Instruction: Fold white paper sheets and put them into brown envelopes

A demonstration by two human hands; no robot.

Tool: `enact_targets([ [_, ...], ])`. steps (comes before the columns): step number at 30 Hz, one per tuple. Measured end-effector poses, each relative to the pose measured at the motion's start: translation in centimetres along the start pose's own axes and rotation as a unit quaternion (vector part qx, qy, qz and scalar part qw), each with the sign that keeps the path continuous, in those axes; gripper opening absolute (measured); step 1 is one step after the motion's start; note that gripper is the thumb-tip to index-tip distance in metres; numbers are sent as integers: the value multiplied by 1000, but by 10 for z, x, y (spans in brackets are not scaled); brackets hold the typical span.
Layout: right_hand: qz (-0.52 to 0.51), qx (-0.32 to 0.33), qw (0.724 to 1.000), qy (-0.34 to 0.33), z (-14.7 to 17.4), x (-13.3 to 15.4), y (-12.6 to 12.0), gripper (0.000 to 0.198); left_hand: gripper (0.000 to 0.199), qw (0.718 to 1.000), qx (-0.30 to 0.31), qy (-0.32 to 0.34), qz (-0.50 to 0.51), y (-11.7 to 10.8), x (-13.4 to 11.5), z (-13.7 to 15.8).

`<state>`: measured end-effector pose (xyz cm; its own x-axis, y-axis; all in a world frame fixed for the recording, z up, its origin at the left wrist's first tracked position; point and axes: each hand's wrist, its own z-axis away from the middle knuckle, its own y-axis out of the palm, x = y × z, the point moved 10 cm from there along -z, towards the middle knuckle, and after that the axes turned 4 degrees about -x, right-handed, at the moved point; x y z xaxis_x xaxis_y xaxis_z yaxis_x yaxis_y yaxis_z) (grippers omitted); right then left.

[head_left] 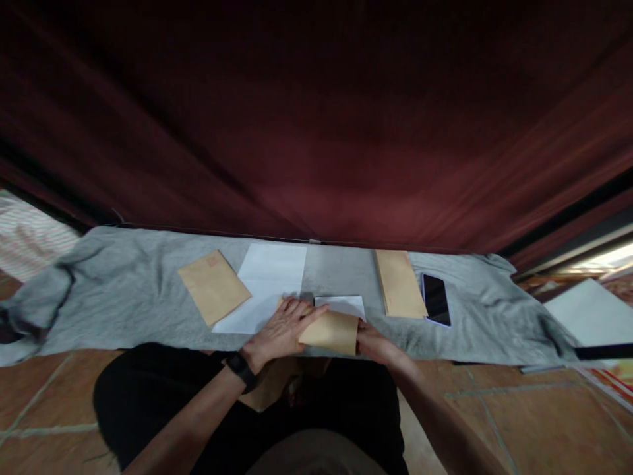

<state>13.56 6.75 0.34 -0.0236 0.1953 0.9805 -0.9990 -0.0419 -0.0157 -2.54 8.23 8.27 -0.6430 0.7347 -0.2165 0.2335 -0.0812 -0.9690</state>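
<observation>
Bench cover: grey cloth (133,290), soft and rumpled, spread the full width.
Left envelope: brown paper envelope (215,288), flat rectangle set askew, small reddish print near its top corner, overlapping the white sheet.
White sheet: plain white paper (271,270), smooth, with faint creases.
Left hand: left hand (284,326), fingers unclenched and laid flat, thumb over the centre envelope; black wristwatch (240,369) on the wrist.
Centre envelope: tan paper envelope (330,330), oblong, between both hands at the near edge of the cloth.
Small paper: white paper piece (346,305), straight-edged, just behind the centre envelope.
Right hand: right hand (370,342), at the envelope's right end; fingers partly hidden, so whether they grasp cannot be told.
Envelope stack: brown envelopes (400,284), long, layered.
Phone: dark glossy phone (436,300), lilac rim, beside the stack.
</observation>
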Motion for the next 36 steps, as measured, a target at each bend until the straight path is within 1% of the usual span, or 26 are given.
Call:
enact_targets([
  [1, -13, 28, 999, 19, 1, -3, -10, 38, 96, 1000, -8, -12, -5, -2, 5, 4],
  [2, -16, 39, 999, 31, 2, -4, -21, 39, 96, 999, -16, -26, -9, -5, 12, 8],
  [3, -3, 23, 999, 30, 0, -5, -36, 39, 96, 999, -24, -43, -12, -6, 20, 13],
  [4, 29, -26, 999, 17, -2, -3, -55, 39, 96, 998, -30, -60, -14, -7, 28, 18],
  [5, 84, -85, 993, -3, -3, -1, -73, 38, 96, 996, -37, -77, -15, -8, 36, 24],
  [6, 150, -142, 978, -25, -2, 3, -86, 39, 97, 995, -42, -92, -17, -8, 43, 29],
  [7, 220, -186, 957, -47, -2, 7, -93, 39, 97, 993, -47, -104, -20, -8, 49, 33],
  [8, 287, -214, 931, -66, -1, 10, -93, 42, 98, 992, -51, -112, -25, -8, 53, 37],
  [10, 396, -238, 883, -84, -1, 11, -80, 47, 99, 990, -60, -120, -37, -7, 57, 42],
  [12, 470, -253, 843, -72, -2, 8, -67, 47, 100, 989, -71, -124, -46, -7, 57, 46],
  [13, 493, -259, 829, -60, -3, 6, -62, 46, 100, 988, -75, -126, -47, -7, 57, 47],
  [15, 518, -261, 814, -38, -5, 3, -56, 41, 100, 987, -80, -127, -51, -7, 56, 48],
  [17, 521, -259, 813, -28, -8, 2, -55, 37, 100, 987, -79, -127, -55, -7, 56, 49],
  [21, 509, -261, 820, -20, -13, 1, -60, 35, 100, 987, -73, -127, -64, -7, 60, 52],
  [24, 505, -270, 820, -8, -14, -2, -63, 31, 102, 988, -65, -124, -72, -5, 63, 53],
  [27, 486, -284, 826, -19, -13, -2, -63, 26, 103, 988, -65, -121, -72, -3, 64, 55],
  [29, 446, -287, 846, -47, -11, 1, -61, 22, 105, 988, -67, -123, -68, -3, 65, 56],
  [33, 275, -283, 914, -95, -6, 5, -66, 15, 107, 987, -70, -129, -61, -4, 65, 57],
  [34, 238, -285, 923, -99, -4, 7, -70, 17, 107, 987, -71, -130, -60, -4, 65, 58],
  [36, 198, -297, 928, -105, 1, 12, -81, 20, 107, 987, -74, -133, -57, -4, 66, 58],
])
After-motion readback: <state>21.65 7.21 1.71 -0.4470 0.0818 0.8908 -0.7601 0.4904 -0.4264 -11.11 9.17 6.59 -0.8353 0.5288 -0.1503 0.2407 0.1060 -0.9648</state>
